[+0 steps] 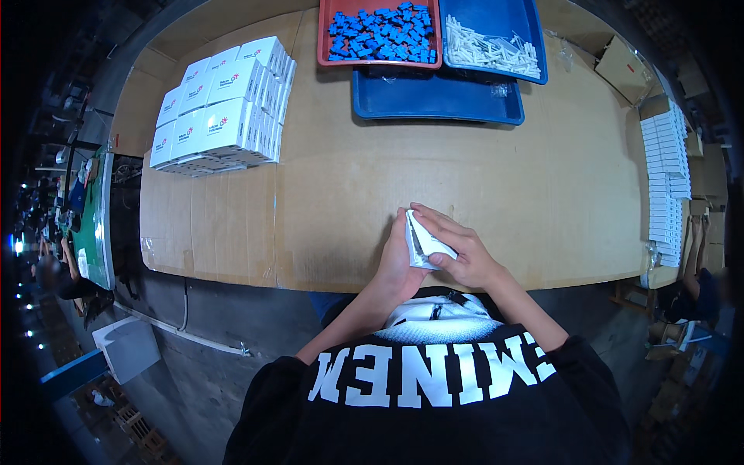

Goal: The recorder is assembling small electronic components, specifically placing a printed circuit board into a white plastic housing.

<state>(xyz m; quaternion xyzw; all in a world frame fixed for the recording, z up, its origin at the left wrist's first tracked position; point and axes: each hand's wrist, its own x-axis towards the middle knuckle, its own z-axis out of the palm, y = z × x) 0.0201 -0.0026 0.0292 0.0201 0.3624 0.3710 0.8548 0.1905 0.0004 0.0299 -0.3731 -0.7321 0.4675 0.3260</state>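
Just in front of my body, close to the table's near edge, I hold a small white cardboard box [423, 245] between both hands. My left hand [395, 260] is wrapped round its left side. My right hand [467, 252] closes over it from the right, fingers across the top and thumb pressed on the front. A narrow dark gap shows along one side of the box, between its white panels. What is inside cannot be made out, and the fingers hide part of it.
White boxes [221, 112] are stacked at the far left. At the back, a red tray [380, 63] holds blue parts [384, 35]; a blue tray [542, 48] with white sticks [492, 50] overlaps another blue tray [434, 101]. More white boxes [665, 178] line the right edge, near another person's arm [695, 244].
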